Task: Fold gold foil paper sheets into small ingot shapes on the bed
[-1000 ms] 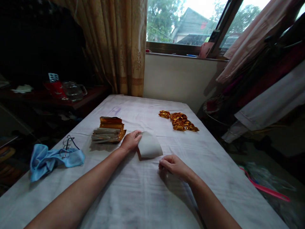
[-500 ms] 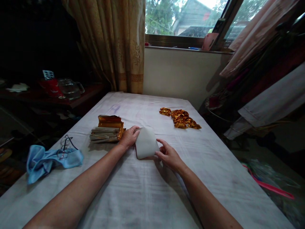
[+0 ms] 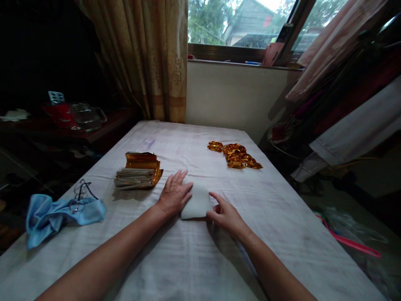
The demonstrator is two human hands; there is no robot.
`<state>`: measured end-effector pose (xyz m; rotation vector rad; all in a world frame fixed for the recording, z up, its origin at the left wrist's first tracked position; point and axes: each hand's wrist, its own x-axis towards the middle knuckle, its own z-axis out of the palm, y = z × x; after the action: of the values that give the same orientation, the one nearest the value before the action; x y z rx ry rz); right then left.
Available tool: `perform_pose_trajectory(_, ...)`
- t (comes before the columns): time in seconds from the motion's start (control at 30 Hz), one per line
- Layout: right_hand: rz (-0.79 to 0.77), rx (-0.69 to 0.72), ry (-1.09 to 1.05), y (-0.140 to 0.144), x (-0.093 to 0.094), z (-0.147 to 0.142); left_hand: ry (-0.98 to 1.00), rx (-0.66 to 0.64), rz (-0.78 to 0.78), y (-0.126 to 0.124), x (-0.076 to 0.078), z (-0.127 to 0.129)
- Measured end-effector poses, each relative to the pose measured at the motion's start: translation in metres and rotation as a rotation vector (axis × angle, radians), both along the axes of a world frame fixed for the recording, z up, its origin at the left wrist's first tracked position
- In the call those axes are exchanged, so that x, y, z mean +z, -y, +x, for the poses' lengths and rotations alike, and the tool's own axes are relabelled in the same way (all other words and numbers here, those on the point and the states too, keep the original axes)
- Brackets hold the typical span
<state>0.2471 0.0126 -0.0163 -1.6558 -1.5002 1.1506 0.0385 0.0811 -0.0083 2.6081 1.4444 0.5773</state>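
Observation:
A small pale sheet of paper [image 3: 198, 202] lies on the white cloth between my hands, its near edge slightly raised. My left hand [image 3: 175, 194] rests flat with fingers spread, its thumb side on the sheet's left edge. At the right edge, my right hand [image 3: 224, 212] is curled, with the thumb at the near corner and the index finger farther up. Left of my left hand stands a stack of folded gold foil papers [image 3: 138, 177], grey on their backs. Several folded gold foil pieces [image 3: 236, 156] lie in a group at the far right.
A light blue cloth [image 3: 62, 215] with eyeglasses [image 3: 79, 200] on it lies at the left. A glass mug [image 3: 86, 117] and a red container [image 3: 62, 115] stand on a dark side table. Hanging clothes [image 3: 354, 125] crowd the right side; a curtain [image 3: 156, 62] hangs behind.
My left hand has turned from gripping the sheet's far left edge to lying flat with spread fingers. The sheet has come slightly nearer and its pointed far end no longer shows.

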Motion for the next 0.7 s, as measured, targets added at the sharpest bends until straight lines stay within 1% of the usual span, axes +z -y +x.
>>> perform_pose_trajectory(0.07,0.007,0.082,0.054,0.000,0.001,0.003,-0.106,-0.082,-0.036,0.012,-0.005,-0.002)
perform_pose_trajectory(0.13,0.018,0.144,0.117,-0.002,0.006,0.007,-0.145,-0.110,-0.073,0.022,-0.011,-0.004)
perform_pose_trajectory(0.17,0.031,0.160,0.159,-0.003,0.010,0.009,-0.152,-0.114,-0.084,0.026,-0.014,-0.005)
perform_pose_trajectory(0.23,0.098,0.137,0.278,-0.007,0.018,0.014,-0.156,-0.118,-0.097,0.030,-0.017,-0.007)
perform_pose_trajectory(0.3,0.270,0.092,0.404,-0.012,0.024,0.015,-0.161,-0.128,-0.117,0.032,-0.018,-0.009)
perform_pose_trajectory(0.33,0.376,0.103,0.449,-0.014,0.024,0.014,-0.163,-0.131,-0.127,0.032,-0.018,-0.009)
perform_pose_trajectory(0.4,0.552,0.199,0.519,-0.017,0.020,0.010,-0.164,-0.136,-0.140,0.033,-0.018,-0.010)
perform_pose_trajectory(0.43,0.594,0.273,0.557,-0.018,0.016,0.007,-0.162,-0.137,-0.141,0.034,-0.018,-0.010)
perform_pose_trajectory(0.47,0.600,0.339,0.607,-0.018,0.011,0.004,-0.160,-0.135,-0.141,0.035,-0.018,-0.010)
perform_pose_trajectory(0.53,0.541,0.414,0.727,-0.016,0.003,0.000,-0.170,-0.121,-0.145,0.036,-0.017,-0.010)
perform_pose_trajectory(0.6,0.465,0.423,0.823,-0.013,-0.001,0.000,-0.200,-0.093,-0.160,0.037,-0.014,-0.010)
perform_pose_trajectory(0.7,0.419,0.409,0.887,-0.011,0.003,0.002,-0.247,-0.066,-0.179,0.037,-0.009,-0.009)
